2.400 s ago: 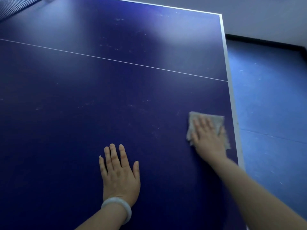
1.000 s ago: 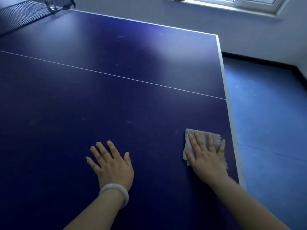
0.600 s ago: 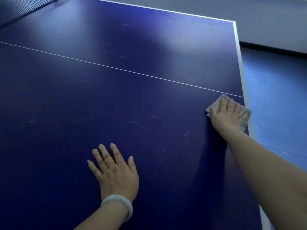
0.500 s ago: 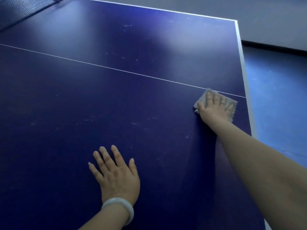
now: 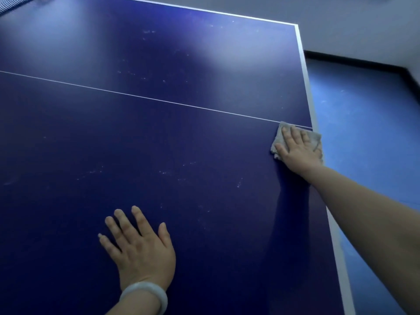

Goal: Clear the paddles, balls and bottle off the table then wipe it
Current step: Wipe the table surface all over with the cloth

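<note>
1. Table [image 5: 181, 137]: a dark blue table-tennis top with a white border along its far and right edges and a thin white centre line [image 5: 141, 97] running across it from the left towards the right edge. No brand, label or legible writing appears anywhere in view.
2. Surface condition: pale specks and scuffs are scattered over the blue top, with a soft patch of reflected light on the far half.
3. Right hand [image 5: 297, 151]: arm extended, palm down, fingers straight and slightly spread, pressing flat on a grey cloth [image 5: 278, 142]. Nothing is pinched or curled round.
4. Cloth: lies crumpled flat on the table at its right edge, its far corner touching the end of the centre line and its right side reaching the white border.
5. Left hand [image 5: 141, 248]: palm down, fingers straight and fanned apart, resting on the bare table top near the person, well apart from the cloth. It holds nothing.
6. Bracelet [image 5: 147, 294]: a pale, smooth bangle encircles the left wrist.
7. Net [image 5: 13, 2]: a sliver of mesh shows at the upper left corner.
8. Floor [image 5: 363, 133]: blue, lying beyond the table's right edge, with a dark skirting strip where it meets the pale wall.
</note>
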`<action>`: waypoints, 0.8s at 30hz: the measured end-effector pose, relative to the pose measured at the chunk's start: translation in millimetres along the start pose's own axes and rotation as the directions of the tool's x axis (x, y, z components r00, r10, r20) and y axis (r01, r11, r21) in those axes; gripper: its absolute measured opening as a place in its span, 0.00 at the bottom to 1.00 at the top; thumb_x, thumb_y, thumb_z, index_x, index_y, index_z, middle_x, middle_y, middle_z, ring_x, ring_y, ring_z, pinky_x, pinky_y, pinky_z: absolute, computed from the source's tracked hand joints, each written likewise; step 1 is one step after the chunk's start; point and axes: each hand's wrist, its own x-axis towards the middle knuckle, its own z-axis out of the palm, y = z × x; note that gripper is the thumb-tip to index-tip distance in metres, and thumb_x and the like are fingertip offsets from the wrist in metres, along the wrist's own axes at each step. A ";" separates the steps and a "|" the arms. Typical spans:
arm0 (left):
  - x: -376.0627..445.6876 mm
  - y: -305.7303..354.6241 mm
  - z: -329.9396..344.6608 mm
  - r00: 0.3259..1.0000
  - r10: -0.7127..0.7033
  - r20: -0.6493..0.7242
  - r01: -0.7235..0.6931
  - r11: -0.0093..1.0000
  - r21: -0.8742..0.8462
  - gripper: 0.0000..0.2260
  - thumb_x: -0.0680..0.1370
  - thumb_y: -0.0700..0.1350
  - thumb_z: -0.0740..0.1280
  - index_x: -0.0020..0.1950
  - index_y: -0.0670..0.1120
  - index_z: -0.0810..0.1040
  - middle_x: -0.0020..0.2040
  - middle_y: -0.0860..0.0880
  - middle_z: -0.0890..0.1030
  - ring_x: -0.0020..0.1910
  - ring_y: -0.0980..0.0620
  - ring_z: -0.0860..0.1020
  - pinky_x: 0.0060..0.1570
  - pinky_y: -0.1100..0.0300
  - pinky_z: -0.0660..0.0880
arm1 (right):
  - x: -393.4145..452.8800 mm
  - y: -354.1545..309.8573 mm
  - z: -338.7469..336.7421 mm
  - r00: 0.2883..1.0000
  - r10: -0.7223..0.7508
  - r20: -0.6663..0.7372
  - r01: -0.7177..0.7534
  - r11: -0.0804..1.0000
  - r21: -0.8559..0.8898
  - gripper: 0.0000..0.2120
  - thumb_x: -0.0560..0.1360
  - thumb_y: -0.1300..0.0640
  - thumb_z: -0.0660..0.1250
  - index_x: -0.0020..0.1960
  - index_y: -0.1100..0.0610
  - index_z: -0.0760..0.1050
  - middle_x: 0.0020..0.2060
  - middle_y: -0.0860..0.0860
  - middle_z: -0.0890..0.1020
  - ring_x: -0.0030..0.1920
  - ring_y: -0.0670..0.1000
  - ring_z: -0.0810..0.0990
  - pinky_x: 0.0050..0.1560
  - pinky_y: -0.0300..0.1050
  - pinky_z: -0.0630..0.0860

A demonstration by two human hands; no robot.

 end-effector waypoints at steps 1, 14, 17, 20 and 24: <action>-0.3 0.0 -0.6 1.000 -0.002 0.000 0.002 1.000 0.006 0.36 0.75 0.59 0.32 0.79 0.42 0.40 0.79 0.36 0.43 0.78 0.36 0.41 0.75 0.38 0.42 | -13.0 2.0 1.6 1.000 -0.011 -0.006 0.011 1.000 -0.003 0.30 0.80 0.37 0.46 0.79 0.40 0.42 0.79 0.41 0.43 0.79 0.48 0.40 0.73 0.68 0.39; -2.1 -0.9 -2.3 1.000 0.006 -0.006 -0.006 1.000 0.014 0.36 0.76 0.59 0.32 0.79 0.41 0.42 0.79 0.35 0.45 0.78 0.36 0.43 0.75 0.37 0.43 | -146.4 9.1 35.7 0.997 -0.038 -0.067 0.032 0.995 -0.094 0.29 0.78 0.36 0.38 0.78 0.39 0.37 0.79 0.41 0.41 0.78 0.47 0.38 0.75 0.66 0.41; -2.2 -0.8 -2.2 1.000 0.006 -0.015 -0.006 1.000 0.003 0.35 0.76 0.59 0.33 0.79 0.41 0.43 0.79 0.35 0.45 0.78 0.36 0.43 0.75 0.37 0.43 | -100.7 -41.8 29.3 0.995 0.086 -0.045 -0.083 0.995 0.054 0.30 0.81 0.39 0.43 0.80 0.44 0.38 0.80 0.47 0.41 0.79 0.52 0.38 0.74 0.68 0.40; -1.3 -1.8 -0.4 1.000 0.007 -0.025 -0.007 1.000 -0.009 0.35 0.76 0.59 0.32 0.79 0.41 0.42 0.79 0.36 0.44 0.78 0.36 0.42 0.75 0.37 0.43 | -110.9 -108.1 47.6 0.984 -0.173 -0.040 0.172 0.985 -0.012 0.31 0.80 0.36 0.41 0.79 0.44 0.39 0.79 0.46 0.40 0.78 0.52 0.36 0.73 0.68 0.37; -0.7 -2.9 2.9 0.999 0.018 -0.051 -0.020 0.999 -0.046 0.35 0.76 0.59 0.32 0.79 0.41 0.43 0.79 0.35 0.44 0.78 0.36 0.42 0.75 0.37 0.43 | -148.7 -113.7 66.0 0.846 -0.533 0.017 0.531 0.838 -0.128 0.32 0.77 0.32 0.35 0.79 0.40 0.40 0.79 0.43 0.44 0.78 0.47 0.37 0.75 0.64 0.39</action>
